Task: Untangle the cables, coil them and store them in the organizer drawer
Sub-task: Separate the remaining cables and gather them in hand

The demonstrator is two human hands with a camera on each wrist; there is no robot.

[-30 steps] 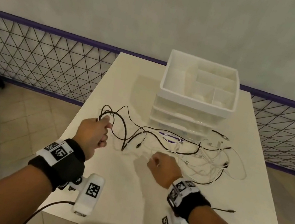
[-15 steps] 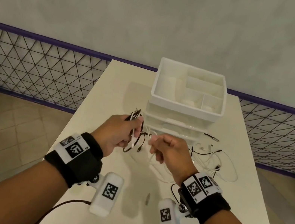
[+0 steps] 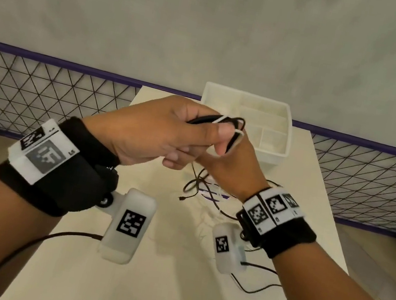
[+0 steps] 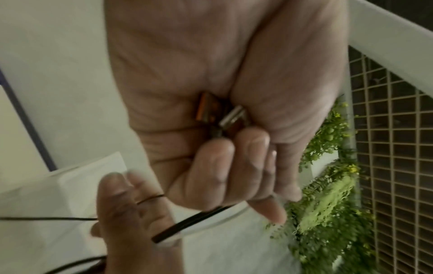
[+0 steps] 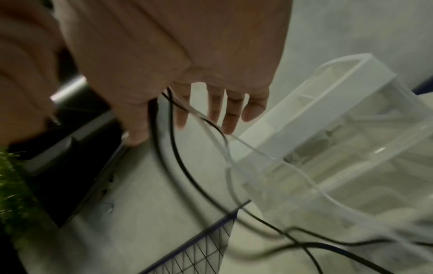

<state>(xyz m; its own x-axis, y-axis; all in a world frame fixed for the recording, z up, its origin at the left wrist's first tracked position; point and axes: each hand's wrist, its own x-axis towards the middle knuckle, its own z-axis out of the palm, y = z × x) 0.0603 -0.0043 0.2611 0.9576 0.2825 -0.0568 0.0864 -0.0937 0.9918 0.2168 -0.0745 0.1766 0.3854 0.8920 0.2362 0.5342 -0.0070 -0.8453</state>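
Right hand [image 3: 228,165] half hidden behind left hand [image 3: 157,132], fingers look loose; left fist grips black and white cables [image 3: 225,123], blurred.

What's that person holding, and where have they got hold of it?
The left hand grips black and white cables near their plug ends. Right hand's grip cannot be told.

Dim, even indoor light, slightly warm and low in contrast. Soft shadows cast under both forearms onto the desk [image 3: 80,272]. Wide-angle bending of straight lines near head-view edges. Motion-smeared and grainy in both wrist views, worst around the cables [image 5: 187,176].
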